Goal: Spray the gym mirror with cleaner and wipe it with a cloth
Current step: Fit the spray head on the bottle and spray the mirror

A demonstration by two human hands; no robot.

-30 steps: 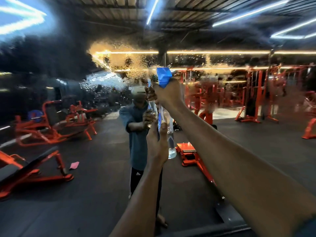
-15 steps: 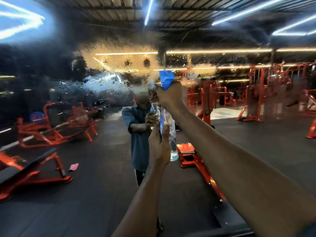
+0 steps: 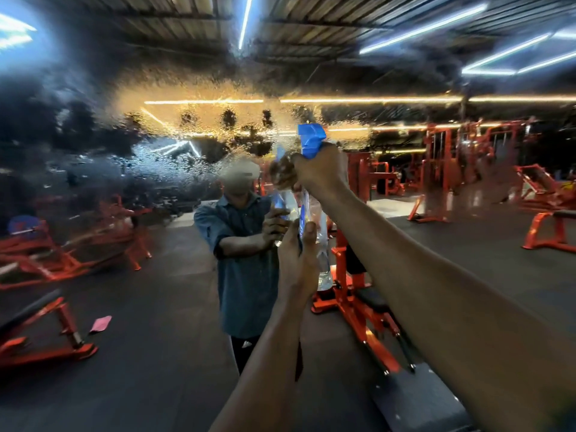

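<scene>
A clear spray bottle [image 3: 322,244] with a blue trigger head [image 3: 310,140] is held upright close in front of the gym mirror [image 3: 124,244]. My right hand [image 3: 321,171] grips the neck just under the blue head. My left hand [image 3: 297,260] holds the bottle's body from below. A wide patch of spray droplets [image 3: 199,120] covers the mirror's upper middle and left. A small pink cloth [image 3: 100,324] shows in the reflection, lying on the floor at lower left. My own reflection stands behind the bottle.
The mirror reflects orange gym benches [image 3: 46,332] at the left, an orange bench [image 3: 361,307] just right of centre and orange machines [image 3: 442,157] at the right, on a dark rubber floor under strip lights.
The droplet patch on the mirror has spread wider to the left and right. Both hands keep their hold on the bottle; the view has shifted slightly leftward.
</scene>
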